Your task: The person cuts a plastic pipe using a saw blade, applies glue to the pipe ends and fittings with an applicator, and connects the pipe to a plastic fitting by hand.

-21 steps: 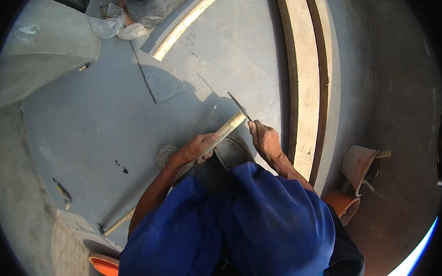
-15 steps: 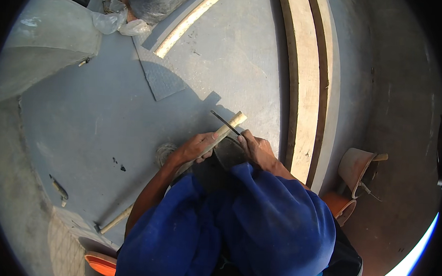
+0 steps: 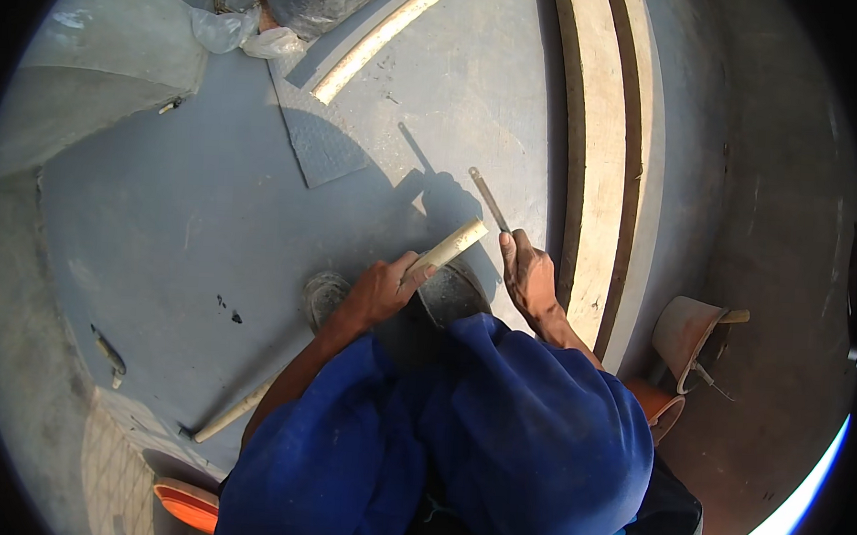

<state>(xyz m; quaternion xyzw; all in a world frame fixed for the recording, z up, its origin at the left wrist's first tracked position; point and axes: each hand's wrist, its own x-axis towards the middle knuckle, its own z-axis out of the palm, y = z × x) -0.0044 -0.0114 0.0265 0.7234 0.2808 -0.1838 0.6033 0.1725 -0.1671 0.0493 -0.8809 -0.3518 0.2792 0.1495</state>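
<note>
My left hand [image 3: 382, 289] is closed round a pale, cream-coloured round stick [image 3: 456, 240], thumb lying along its top. Its far end points up and to the right, and its near part is hidden by the hand and my lap. In my right hand [image 3: 533, 280], just right of the stick's end, is a thin, flat metal strip with a hole at its tip, apparently a hacksaw blade [image 3: 490, 198]. The blade points up and away from me, apart from the stick. Below the hands are my blue-clothed knees [image 3: 527, 415] and a dusty shoe [image 3: 451, 292].
Two long timber beams [image 3: 594, 160] run along the right. A pale pole [image 3: 381, 41] and plastic bags [image 3: 224, 29] lie at the far side. Buckets [image 3: 679, 341] stand by the right wall. A hammer-like tool [image 3: 236, 412] and an orange container [image 3: 187, 506] are at lower left.
My right hand has moved right with the blade, off the stick. The blade crossed the stick before and now points away, apart from it. My left hand still holds the stick.
</note>
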